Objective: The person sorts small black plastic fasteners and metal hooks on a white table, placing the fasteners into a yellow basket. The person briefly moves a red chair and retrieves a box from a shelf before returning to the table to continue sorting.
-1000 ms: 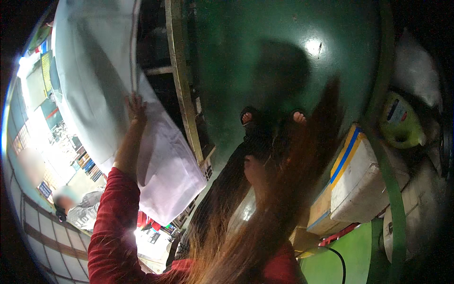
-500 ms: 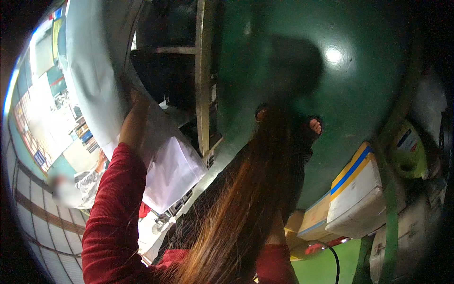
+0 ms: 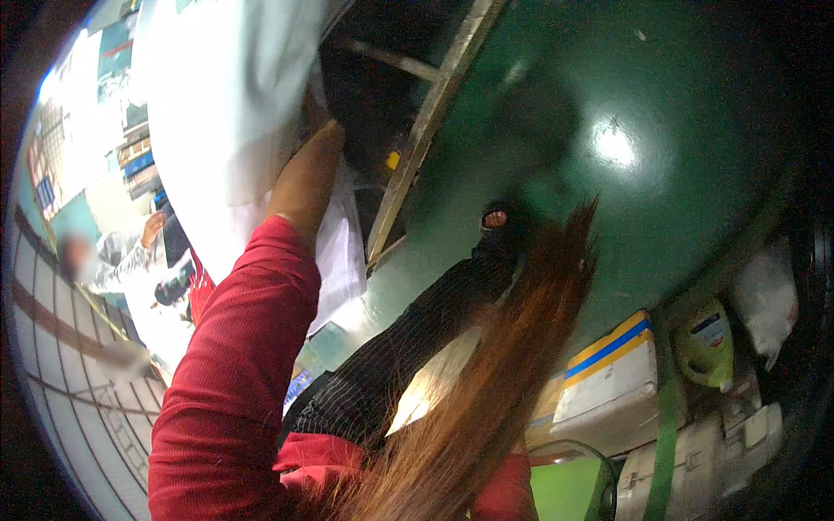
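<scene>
My left arm, in a red ribbed sleeve, stretches up and forward. My left hand (image 3: 320,143) lies against the edge of a large, pale white sheet (image 3: 221,113). Whether the sheet is cloth or film I cannot tell. Shadow and the sheet's edge hide the fingers, so their grip does not show. A thinner, translucent part of the sheet (image 3: 340,260) hangs beneath my forearm. Only a bit of my right red sleeve (image 3: 508,491) appears at the lower edge; long hair falls in front of it and the right hand is out of sight.
A metal frame (image 3: 426,130) with dark space behind it stands beside the green floor (image 3: 599,217). To the right are a white box with blue and yellow stripes (image 3: 608,373), a green bag (image 3: 705,343) and a green chair (image 3: 565,491). Another person (image 3: 122,256) is at the far left.
My view has turned, and the frame now leans more. My left hand and the sheet stand further right in view. My right forearm, partly visible before, is now mostly hidden.
</scene>
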### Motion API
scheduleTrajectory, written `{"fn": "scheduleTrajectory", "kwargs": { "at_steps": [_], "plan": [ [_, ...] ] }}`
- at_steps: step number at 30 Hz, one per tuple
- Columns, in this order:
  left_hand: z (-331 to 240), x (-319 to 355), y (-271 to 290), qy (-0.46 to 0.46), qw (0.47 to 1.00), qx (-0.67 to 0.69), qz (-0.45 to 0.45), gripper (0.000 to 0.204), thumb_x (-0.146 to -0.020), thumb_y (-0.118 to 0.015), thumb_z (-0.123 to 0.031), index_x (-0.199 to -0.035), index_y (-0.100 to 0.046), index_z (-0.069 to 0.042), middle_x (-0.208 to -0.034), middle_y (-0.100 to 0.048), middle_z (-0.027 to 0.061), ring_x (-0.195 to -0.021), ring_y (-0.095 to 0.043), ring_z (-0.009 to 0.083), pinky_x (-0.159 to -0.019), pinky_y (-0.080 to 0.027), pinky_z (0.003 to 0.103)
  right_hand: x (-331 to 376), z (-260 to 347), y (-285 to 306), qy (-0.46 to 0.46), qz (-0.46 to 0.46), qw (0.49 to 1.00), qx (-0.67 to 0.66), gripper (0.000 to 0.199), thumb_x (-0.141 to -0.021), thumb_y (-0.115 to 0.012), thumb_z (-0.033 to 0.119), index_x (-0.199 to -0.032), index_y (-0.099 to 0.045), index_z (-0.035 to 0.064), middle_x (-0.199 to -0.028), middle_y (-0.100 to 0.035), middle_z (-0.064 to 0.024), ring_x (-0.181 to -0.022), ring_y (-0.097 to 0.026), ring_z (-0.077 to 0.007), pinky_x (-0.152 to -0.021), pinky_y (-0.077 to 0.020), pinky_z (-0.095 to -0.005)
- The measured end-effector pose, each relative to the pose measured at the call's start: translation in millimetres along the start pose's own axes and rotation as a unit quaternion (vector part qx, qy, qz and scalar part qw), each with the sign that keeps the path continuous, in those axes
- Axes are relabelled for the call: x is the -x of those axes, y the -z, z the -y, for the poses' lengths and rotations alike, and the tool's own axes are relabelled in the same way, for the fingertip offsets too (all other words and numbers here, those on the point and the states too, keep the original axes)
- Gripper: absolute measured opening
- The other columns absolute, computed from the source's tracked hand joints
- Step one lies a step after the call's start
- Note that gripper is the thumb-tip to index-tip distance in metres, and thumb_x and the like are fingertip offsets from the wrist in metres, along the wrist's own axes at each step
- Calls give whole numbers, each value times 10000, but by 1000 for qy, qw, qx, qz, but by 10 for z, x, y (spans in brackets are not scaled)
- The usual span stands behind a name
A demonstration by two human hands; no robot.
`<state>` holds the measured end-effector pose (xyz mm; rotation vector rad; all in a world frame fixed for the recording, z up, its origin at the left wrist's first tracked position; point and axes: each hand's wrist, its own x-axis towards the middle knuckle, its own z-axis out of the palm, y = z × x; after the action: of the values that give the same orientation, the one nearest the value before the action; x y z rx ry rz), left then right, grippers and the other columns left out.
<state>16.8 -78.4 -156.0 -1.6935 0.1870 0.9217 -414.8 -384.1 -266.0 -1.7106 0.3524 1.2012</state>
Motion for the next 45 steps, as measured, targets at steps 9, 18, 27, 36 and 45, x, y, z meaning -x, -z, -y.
{"fn": "scheduleTrajectory", "kwargs": {
  "at_steps": [9, 18, 27, 36, 45],
  "plan": [
    [-252, -160, 290, -41, 996, 59, -53, 316, -850, -471, -259, -1135, -517, -130, -1252, -448, 135, -1255, -323, 363, -1033, -36, 696, 66, -421, 187, -12, -30, 997, 74, 284, -891, -490, 209, -1097, -560, 25, -1069, -608, -160, -888, -597, -299, -758, -502, -379],
    [-868, 730, 304, -183, 957, 189, -126, 278, -829, -499, -216, -1059, -607, -102, -1187, -550, 153, -1226, -417, 357, -1028, -54, 707, 422, -1039, 551, 68, -55, 904, 419, 285, -865, -506, 254, -1059, -621, 79, -1015, -642, -153, -876, -623, -337, -795, -484, -420],
    [-525, 3652, 156, -426, 552, 714, -65, 202, -831, -526, -137, -974, -607, -19, -973, -593, 158, -1013, -559, 303, -999, -314, 542, 559, 1507, 1456, -39, -89, 955, 282, 281, -845, -529, 264, -1042, -635, 95, -961, -651, -180, -917, -615, -351, -832, -466, -428],
    [2337, 4708, -467, -437, -7, 810, -393, 255, -912, -499, -210, -1049, -530, 3, -1045, -541, 154, -998, -533, 309, -862, -431, 406, 177, 3752, 1219, 91, -7, 944, 316, 254, -834, -528, 169, -1021, -637, 37, -824, -681, -125, -750, -660, -228, -722, -495, -333],
    [2798, 6278, -1617, -421, -17, 678, -602, 258, -902, -509, -267, -979, -502, -21, -1000, -505, 155, -926, -509, 319, -773, -410, 444, 623, 5358, 189, -90, 287, 744, 597, 323, -873, -535, 325, -1075, -591, 80, -921, -667, -82, -774, -645, -201, -649, -501, -376]
  ]
}}
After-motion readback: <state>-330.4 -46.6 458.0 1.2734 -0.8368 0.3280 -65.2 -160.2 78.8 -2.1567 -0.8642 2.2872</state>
